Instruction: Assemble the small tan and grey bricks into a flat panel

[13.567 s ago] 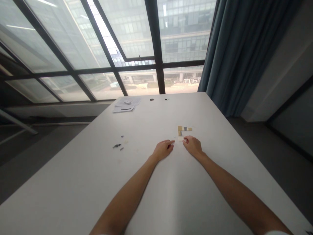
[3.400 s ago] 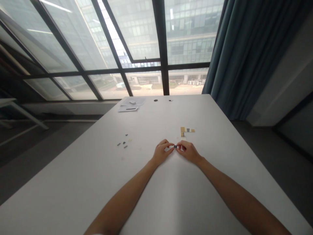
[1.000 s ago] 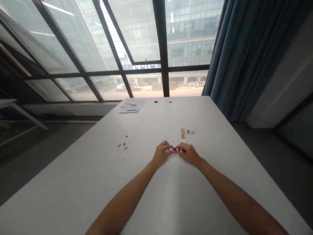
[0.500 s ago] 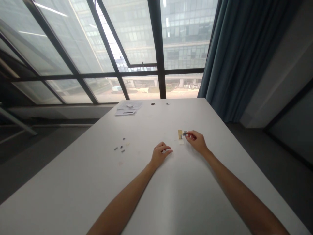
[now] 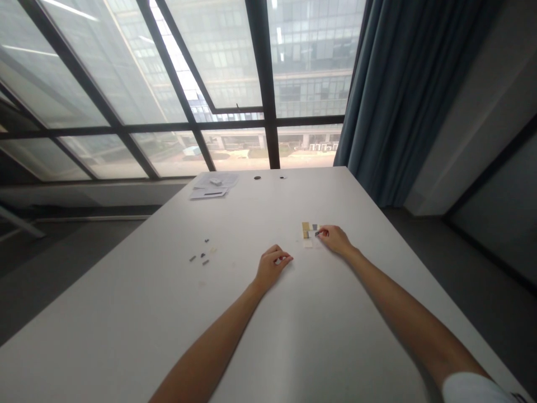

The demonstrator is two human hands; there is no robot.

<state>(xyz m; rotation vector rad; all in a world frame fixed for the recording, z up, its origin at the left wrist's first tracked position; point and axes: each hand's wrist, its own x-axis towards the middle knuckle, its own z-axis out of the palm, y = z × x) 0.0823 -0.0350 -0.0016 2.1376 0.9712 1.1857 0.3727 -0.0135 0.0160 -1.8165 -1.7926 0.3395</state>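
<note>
My right hand (image 5: 334, 240) pinches a small dark grey piece (image 5: 318, 233) between thumb and fingertips, at the right side of a cluster of small flat pieces. In that cluster lie a yellow piece (image 5: 305, 226), a dark grey square (image 5: 315, 226), a yellow-and-grey piece (image 5: 306, 235) and a pale piece (image 5: 308, 244). Lower and to the left, my left hand (image 5: 269, 270) rests on the table with its thumb and fingertips drawn together. Whatever may be between them is too small to name.
Several small dark pieces (image 5: 205, 262) and faint pale ones are scattered on the white table (image 5: 168, 313) at left. Papers (image 5: 210, 193) with a small white object on top lie at the far left edge. A dark round disc (image 5: 257, 178) sits at the far edge, before the windows.
The dark piece in my right hand has tilted and shifted slightly toward me, showing more of the cluster's right side. My left hand stays nearly still. The whole view has turned a little.
</note>
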